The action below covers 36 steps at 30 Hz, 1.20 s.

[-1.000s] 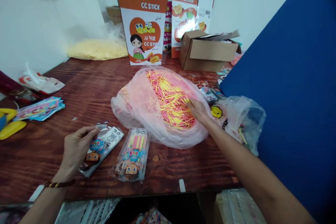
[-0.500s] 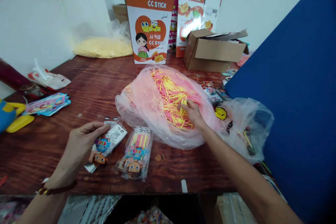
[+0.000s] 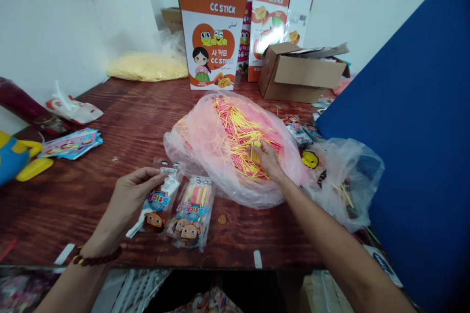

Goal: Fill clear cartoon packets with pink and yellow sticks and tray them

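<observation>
My left hand (image 3: 130, 198) pinches the top edge of an empty cartoon-printed packet (image 3: 158, 201) and lifts it off the wooden table (image 3: 121, 122). Beside it lies a filled packet (image 3: 191, 212) with pink and yellow sticks inside. My right hand (image 3: 267, 159) is inside a big clear plastic bag (image 3: 205, 137) heaped with pink and yellow sticks (image 3: 238, 132). Its fingers are closed on a few yellow sticks.
Two orange CC STICK cartons (image 3: 212, 29) and an open brown box (image 3: 299, 72) stand at the back. A second plastic bag (image 3: 343, 176) lies at the right by a blue panel (image 3: 422, 122). More packets (image 3: 71, 143) and a yellow toy (image 3: 18, 159) lie at the left.
My left hand has tipped the empty packet up and drawn it toward the filled one. My right hand has gathered a few yellow sticks in the bag.
</observation>
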Available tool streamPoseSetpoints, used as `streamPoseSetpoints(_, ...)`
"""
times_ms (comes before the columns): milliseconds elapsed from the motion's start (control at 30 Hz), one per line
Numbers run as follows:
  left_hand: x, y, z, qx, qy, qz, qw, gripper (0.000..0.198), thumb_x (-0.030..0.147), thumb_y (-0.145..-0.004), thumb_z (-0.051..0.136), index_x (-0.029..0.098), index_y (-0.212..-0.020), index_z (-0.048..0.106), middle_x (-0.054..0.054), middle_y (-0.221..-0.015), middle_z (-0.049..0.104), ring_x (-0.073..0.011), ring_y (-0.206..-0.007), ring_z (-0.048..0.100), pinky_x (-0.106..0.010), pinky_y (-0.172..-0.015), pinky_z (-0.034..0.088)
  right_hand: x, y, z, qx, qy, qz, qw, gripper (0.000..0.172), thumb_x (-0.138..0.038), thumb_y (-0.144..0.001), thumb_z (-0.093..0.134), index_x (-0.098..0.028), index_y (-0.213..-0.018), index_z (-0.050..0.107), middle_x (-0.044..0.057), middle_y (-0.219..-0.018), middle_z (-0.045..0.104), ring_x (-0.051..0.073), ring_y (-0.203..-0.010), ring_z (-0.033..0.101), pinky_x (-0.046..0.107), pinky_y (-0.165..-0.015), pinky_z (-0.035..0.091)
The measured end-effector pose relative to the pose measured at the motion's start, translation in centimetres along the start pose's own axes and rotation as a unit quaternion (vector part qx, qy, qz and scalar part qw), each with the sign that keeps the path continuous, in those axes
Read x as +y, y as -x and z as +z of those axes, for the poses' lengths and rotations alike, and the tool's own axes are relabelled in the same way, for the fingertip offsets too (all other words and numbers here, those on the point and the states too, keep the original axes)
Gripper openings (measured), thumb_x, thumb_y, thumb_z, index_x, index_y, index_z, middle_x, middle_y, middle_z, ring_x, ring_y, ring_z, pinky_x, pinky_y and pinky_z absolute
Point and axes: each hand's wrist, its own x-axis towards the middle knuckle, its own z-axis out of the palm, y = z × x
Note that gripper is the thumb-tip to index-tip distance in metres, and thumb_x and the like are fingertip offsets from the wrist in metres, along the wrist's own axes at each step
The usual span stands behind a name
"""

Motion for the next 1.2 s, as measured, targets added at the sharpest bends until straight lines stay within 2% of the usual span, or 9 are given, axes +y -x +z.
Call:
streamPoseSetpoints(200,0.3,1.0,2.2,-0.061,-0.025,0.032,0.997,0.034,0.040,-0.052,0.088,0.015,-0.067,0.070,0.001,-0.061,0.064,-0.0096,-0.052,0.053,-0.020,-0.048,0.041,0.0,1.2,1.4,-0.029,-0.085,0.014,0.996,0.019,-0.038,-0.075,0.059,-0.022,-0.083,0.054,-0.001,-0.076,0.064,0.016,-0.073,0.060,0.031,-0.075,0.047)
streamPoseSetpoints(433,-0.3,1.3,5.3,-0.138,-0.023,0.023,0.990,0.029,0.040,-0.059,0.084,0.015,-0.069,0.073,-0.001,-0.060,0.064,-0.0114,-0.052,0.053,-0.023,-0.049,0.042,0.0,0.5,1.1,-0.032,-0.155,0.037,0.987,0.033,-0.051,-0.071,0.065,-0.023,-0.082,0.051,-0.001,-0.071,0.064,0.017,-0.070,0.062,0.033,-0.069,0.051)
streamPoseSetpoints(567,-0.2,1.2,7.1,-0.189,-0.044,0.039,0.980,0.027,0.041,-0.066,0.080,0.015,-0.068,0.072,-0.001,-0.060,0.063,-0.0108,-0.054,0.052,-0.022,-0.050,0.040,-1.7,0.7,0.1,-0.024,-0.211,0.046,0.976,0.034,-0.050,-0.072,0.068,-0.024,-0.085,0.051,-0.002,-0.069,0.061,0.018,-0.070,0.064,0.033,-0.065,0.053)
streamPoseSetpoints(667,0.3,1.1,8.9,-0.210,-0.033,0.040,0.976,0.028,0.040,-0.061,0.081,0.015,-0.062,0.069,0.000,-0.056,0.060,-0.0093,-0.052,0.049,-0.021,-0.049,0.038,-3.8,1.2,-1.1,-0.034,-0.311,0.063,0.948,0.035,-0.041,-0.069,0.073,-0.024,-0.093,0.053,-0.002,-0.075,0.062,0.018,-0.072,0.065,0.033,-0.065,0.054)
streamPoseSetpoints(733,0.6,1.1,10.1,-0.224,-0.023,0.036,0.974,0.028,0.039,-0.059,0.082,0.015,-0.060,0.067,0.001,-0.055,0.059,-0.0085,-0.051,0.047,-0.021,-0.050,0.037,-5.5,2.0,-1.7,-0.062,-0.330,0.065,0.940,0.035,-0.038,-0.068,0.075,-0.024,-0.093,0.055,-0.002,-0.076,0.062,0.017,-0.071,0.063,0.031,-0.064,0.052)
streamPoseSetpoints(833,0.7,1.1,11.7,-0.253,-0.032,0.028,0.967,0.027,0.037,-0.060,0.081,0.014,-0.060,0.067,0.001,-0.056,0.060,-0.0081,-0.052,0.047,-0.021,-0.051,0.036,-7.9,3.6,-2.2,-0.110,-0.253,0.015,0.961,0.028,-0.041,-0.075,0.071,-0.022,-0.089,0.056,0.000,-0.079,0.063,0.015,-0.069,0.059,0.029,-0.063,0.048)
streamPoseSetpoints(933,0.3,1.1,12.6,-0.277,-0.037,0.035,0.960,0.026,0.036,-0.062,0.080,0.014,-0.062,0.067,0.001,-0.056,0.059,-0.0085,-0.052,0.047,-0.022,-0.052,0.035,-9.5,5.3,-2.1,-0.155,-0.091,-0.068,0.981,0.019,-0.041,-0.084,0.060,-0.022,-0.086,0.057,0.001,-0.084,0.062,0.016,-0.074,0.057,0.029,-0.067,0.046)
streamPoseSetpoints(1067,-0.1,1.0,12.8,-0.296,-0.062,0.055,0.952,0.024,0.036,-0.066,0.078,0.014,-0.064,0.068,0.001,-0.056,0.059,-0.0085,-0.052,0.045,-0.023,-0.051,0.034,-10.1,6.7,-1.5,-0.171,0.081,-0.166,0.968,0.014,-0.030,-0.090,0.051,-0.023,-0.078,0.048,0.000,-0.076,0.056,0.017,-0.074,0.052,0.029,-0.068,0.041)
streamPoseSetpoints(1200,-0.3,1.1,12.6,-0.318,-0.089,0.065,0.942,0.027,0.038,-0.071,0.075,0.014,-0.062,0.065,0.002,-0.055,0.057,-0.0082,-0.051,0.044,-0.023,-0.051,0.033,-10.1,7.0,-1.3,-0.177,0.135,-0.189,0.956,0.013,-0.025,-0.091,0.047,-0.025,-0.078,0.042,-0.002,-0.070,0.052,0.016,-0.066,0.050,0.028,-0.062,0.037)
